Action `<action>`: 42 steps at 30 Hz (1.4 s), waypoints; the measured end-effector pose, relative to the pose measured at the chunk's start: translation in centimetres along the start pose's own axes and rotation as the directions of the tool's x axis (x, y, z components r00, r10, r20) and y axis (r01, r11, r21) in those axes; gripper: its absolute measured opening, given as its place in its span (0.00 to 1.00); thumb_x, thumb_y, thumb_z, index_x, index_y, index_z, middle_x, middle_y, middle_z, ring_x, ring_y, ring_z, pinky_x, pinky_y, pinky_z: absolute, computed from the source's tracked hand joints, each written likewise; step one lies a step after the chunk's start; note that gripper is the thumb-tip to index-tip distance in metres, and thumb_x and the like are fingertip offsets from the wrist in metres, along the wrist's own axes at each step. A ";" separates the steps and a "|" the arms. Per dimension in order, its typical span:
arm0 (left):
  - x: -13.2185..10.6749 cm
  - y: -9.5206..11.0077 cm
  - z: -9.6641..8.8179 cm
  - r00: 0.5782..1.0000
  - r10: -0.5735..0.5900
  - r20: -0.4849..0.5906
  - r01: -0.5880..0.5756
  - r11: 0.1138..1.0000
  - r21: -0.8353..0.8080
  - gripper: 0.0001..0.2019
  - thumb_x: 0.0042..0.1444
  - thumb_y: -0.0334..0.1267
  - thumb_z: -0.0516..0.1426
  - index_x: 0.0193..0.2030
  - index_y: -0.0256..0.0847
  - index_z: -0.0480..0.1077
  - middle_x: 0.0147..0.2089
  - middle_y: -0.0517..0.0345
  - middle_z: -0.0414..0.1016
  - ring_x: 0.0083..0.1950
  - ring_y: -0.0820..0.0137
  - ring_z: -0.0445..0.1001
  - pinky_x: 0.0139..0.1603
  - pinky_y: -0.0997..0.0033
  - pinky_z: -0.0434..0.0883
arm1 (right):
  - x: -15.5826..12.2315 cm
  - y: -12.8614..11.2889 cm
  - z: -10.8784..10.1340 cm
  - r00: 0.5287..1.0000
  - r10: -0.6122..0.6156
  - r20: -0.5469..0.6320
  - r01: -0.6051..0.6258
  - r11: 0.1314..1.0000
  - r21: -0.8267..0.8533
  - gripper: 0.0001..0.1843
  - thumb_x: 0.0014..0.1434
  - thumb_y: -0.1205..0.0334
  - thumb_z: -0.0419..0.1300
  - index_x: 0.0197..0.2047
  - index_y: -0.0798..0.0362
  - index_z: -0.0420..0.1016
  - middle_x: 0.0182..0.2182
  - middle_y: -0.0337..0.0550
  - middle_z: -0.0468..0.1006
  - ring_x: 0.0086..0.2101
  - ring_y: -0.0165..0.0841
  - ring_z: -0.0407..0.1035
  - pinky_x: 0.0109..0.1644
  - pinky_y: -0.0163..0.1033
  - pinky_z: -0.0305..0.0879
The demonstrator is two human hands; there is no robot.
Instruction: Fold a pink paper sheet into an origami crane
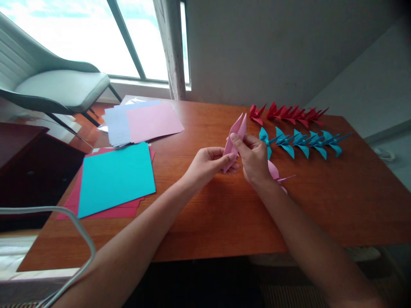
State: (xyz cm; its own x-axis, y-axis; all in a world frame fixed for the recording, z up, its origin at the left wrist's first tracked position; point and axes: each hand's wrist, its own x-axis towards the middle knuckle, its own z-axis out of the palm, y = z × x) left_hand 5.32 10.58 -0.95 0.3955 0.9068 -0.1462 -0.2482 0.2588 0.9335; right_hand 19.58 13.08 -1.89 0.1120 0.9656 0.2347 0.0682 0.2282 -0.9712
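Above the middle of the table, a pink folded paper (236,132) with two narrow points facing away is held between both hands. My left hand (213,160) pinches its lower end, thumb on top. The fingers of my right hand (252,154) close on its right side, with the thumb pressed on the face near the split. Partly hidden behind my right wrist, a pink paper crane (273,170) rests on the table. Just beyond that hand begins a row of blue paper cranes (300,143), and behind it a row of red paper cranes (293,114).
On the left of the wooden table (192,222) lie a turquoise sheet (117,179) over red sheets (128,210), and pink sheets (156,122) over pale blue ones (117,126). A white cable (80,231) loops by my left forearm. A chair (61,87) stands near the window.
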 end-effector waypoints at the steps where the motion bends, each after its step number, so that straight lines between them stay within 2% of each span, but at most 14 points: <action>1: 0.0 0.0 0.0 1.000 0.012 -0.007 -0.012 1.000 -0.006 0.20 0.50 0.51 0.70 0.36 0.33 0.77 0.31 0.52 0.82 0.31 0.72 0.78 0.37 0.73 0.74 | 0.0 0.0 0.0 1.000 0.016 0.017 -0.016 1.000 0.008 0.25 0.57 0.40 0.65 0.22 0.50 0.66 0.22 0.34 0.64 0.24 0.27 0.57 0.27 0.35 0.55; 8: 0.0 0.0 -0.1 0.999 0.008 -0.033 -0.009 1.000 -0.013 0.20 0.49 0.51 0.71 0.35 0.33 0.78 0.30 0.53 0.81 0.31 0.73 0.78 0.37 0.73 0.74 | 0.1 -0.2 0.0 0.997 0.036 0.071 -0.041 0.997 0.064 0.24 0.55 0.42 0.68 0.22 0.50 0.66 0.21 0.33 0.63 0.24 0.26 0.56 0.26 0.35 0.53; 13: -0.1 0.1 0.0 0.999 0.029 -0.040 -0.029 1.000 -0.011 0.20 0.49 0.51 0.71 0.37 0.34 0.79 0.32 0.53 0.81 0.32 0.72 0.78 0.38 0.72 0.75 | 0.0 -0.2 0.1 0.999 0.032 0.039 -0.034 0.997 0.065 0.24 0.55 0.42 0.68 0.22 0.50 0.67 0.21 0.33 0.62 0.24 0.27 0.56 0.27 0.35 0.53; 21: -0.4 0.3 0.2 0.996 -0.074 0.056 0.075 0.997 -0.016 0.14 0.52 0.43 0.69 0.36 0.33 0.77 0.34 0.50 0.83 0.32 0.73 0.79 0.36 0.74 0.73 | 0.6 -0.3 -0.6 0.996 -0.035 -0.081 0.040 0.997 0.072 0.16 0.56 0.47 0.70 0.28 0.49 0.77 0.24 0.34 0.71 0.24 0.26 0.57 0.28 0.35 0.54; 24: -0.4 0.3 0.3 0.996 -0.068 0.056 0.067 0.998 0.005 0.14 0.52 0.43 0.69 0.36 0.32 0.78 0.32 0.51 0.82 0.32 0.72 0.79 0.36 0.74 0.73 | 0.3 -0.3 -0.3 0.998 -0.027 -0.056 0.030 0.998 0.049 0.18 0.56 0.45 0.69 0.26 0.50 0.76 0.23 0.34 0.70 0.25 0.26 0.57 0.27 0.35 0.55; 30: -0.1 -0.1 0.3 0.999 0.024 -0.025 -0.025 0.999 -0.021 0.19 0.49 0.49 0.71 0.35 0.32 0.79 0.32 0.52 0.82 0.32 0.71 0.78 0.38 0.72 0.74 | -0.1 -0.4 0.0 0.998 0.044 0.045 -0.047 0.997 0.060 0.22 0.54 0.42 0.69 0.23 0.50 0.72 0.21 0.34 0.67 0.24 0.26 0.58 0.26 0.34 0.55; 37: -0.3 0.0 -0.2 0.984 -0.107 0.146 0.119 0.990 -0.077 0.18 0.53 0.49 0.69 0.38 0.33 0.79 0.35 0.49 0.84 0.33 0.71 0.81 0.38 0.74 0.75 | 0.5 -1.3 -0.7 0.999 0.003 -0.035 0.000 0.997 0.074 0.16 0.52 0.44 0.72 0.28 0.48 0.80 0.25 0.35 0.74 0.25 0.26 0.61 0.28 0.35 0.58; 42: -0.3 -0.3 -0.2 0.980 -0.117 0.160 0.136 0.985 -0.111 0.16 0.54 0.47 0.69 0.39 0.33 0.79 0.35 0.49 0.84 0.33 0.71 0.81 0.38 0.73 0.75 | 0.7 -1.3 -0.9 0.999 0.037 -0.011 -0.035 0.993 0.109 0.18 0.51 0.42 0.72 0.28 0.48 0.80 0.23 0.34 0.70 0.24 0.26 0.59 0.25 0.34 0.54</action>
State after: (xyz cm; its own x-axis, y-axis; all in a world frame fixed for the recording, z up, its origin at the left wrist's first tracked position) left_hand 5.12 10.32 -1.20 0.5581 0.8053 -0.2003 -0.2889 0.4148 0.8629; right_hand 20.41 13.31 -0.40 0.1250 0.9719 0.1995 -0.0438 0.2063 -0.9775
